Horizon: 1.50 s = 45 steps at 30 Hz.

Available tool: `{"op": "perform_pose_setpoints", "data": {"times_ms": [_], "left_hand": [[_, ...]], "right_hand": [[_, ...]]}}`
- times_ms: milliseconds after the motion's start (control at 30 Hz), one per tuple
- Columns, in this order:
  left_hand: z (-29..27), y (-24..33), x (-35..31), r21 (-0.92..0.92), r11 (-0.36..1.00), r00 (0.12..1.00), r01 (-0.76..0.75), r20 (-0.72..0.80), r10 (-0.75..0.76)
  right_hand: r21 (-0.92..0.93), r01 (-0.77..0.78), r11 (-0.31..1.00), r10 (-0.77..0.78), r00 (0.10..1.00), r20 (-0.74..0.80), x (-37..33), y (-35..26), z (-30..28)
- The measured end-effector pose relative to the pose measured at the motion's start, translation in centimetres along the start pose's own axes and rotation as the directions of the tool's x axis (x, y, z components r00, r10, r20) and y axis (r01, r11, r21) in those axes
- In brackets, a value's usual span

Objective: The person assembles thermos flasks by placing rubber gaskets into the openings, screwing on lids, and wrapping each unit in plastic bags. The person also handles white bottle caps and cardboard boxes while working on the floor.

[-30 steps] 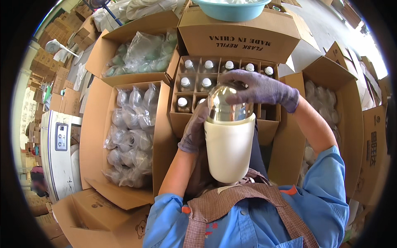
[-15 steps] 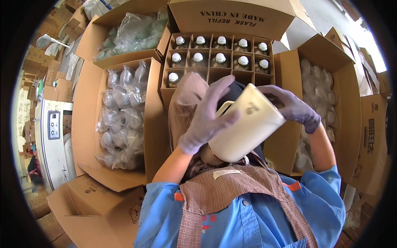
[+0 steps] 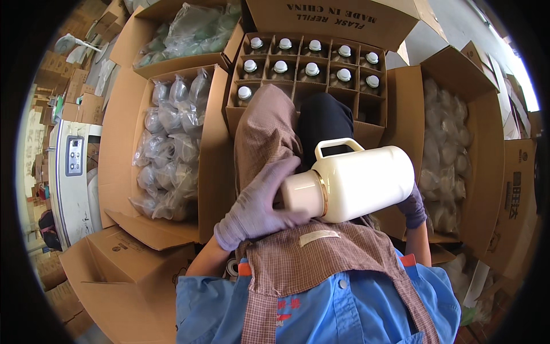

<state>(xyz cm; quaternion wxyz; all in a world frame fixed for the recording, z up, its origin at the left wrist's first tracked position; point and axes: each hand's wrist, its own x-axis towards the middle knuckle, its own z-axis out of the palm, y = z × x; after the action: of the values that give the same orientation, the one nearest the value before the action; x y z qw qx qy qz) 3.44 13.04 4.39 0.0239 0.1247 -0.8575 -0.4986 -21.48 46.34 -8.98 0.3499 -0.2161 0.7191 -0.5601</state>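
Note:
A cream vacuum flask (image 3: 366, 180) with a loop handle lies on its side above my lap. Its beige cup-shaped lid (image 3: 303, 195), edged by a gold ring, points left. My left hand (image 3: 260, 200), in a grey-purple glove, is wrapped around the lid, its fingertips slightly blurred. At the base end, my right hand (image 3: 412, 207) is gloved too and presses against the underside of the flask. Most of its fingers are hidden behind the body.
Ahead stands a divided carton (image 3: 229, 114) of white-capped bottles (image 3: 311, 69). Open cartons with plastic-wrapped pieces stand left (image 3: 209, 172) and right (image 3: 482, 160). A carton of bagged greenish items (image 3: 197, 34) is at far left. Another carton (image 3: 132, 286) sits at near left.
The flask has swung from tilted, base up, to lying level, lid to the left. My left hand moved from beside the handle to the lid; my right hand went lower, under the base.

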Motion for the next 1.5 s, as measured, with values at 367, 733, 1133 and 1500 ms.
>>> {"op": "perform_pose_setpoints", "data": {"times_ms": [367,733,1133,1500], "left_hand": [[-1.4,-1.0,-0.8,0.026,0.988,0.974,0.153,0.163,-0.156],[3.1,-2.9,3.5,-0.347,0.925,0.952,-0.156,-0.303,0.047],[2.8,-4.7,5.1,-0.402,0.915,0.923,-0.040,-0.364,-0.120],[5.7,-7.7,5.9,-0.084,0.960,0.754,-0.267,-0.639,0.154]], "right_hand": [[-0.540,0.168,0.825,-0.163,0.985,0.057,-1.9,3.3,-2.1],[-0.665,0.148,0.732,-0.042,0.984,0.174,-1.0,-0.6,-3.6],[-0.617,0.118,0.778,0.004,0.981,0.193,0.1,-5.1,-3.4],[-0.576,0.144,0.804,0.002,0.970,0.245,2.8,-4.7,-2.1]]}}
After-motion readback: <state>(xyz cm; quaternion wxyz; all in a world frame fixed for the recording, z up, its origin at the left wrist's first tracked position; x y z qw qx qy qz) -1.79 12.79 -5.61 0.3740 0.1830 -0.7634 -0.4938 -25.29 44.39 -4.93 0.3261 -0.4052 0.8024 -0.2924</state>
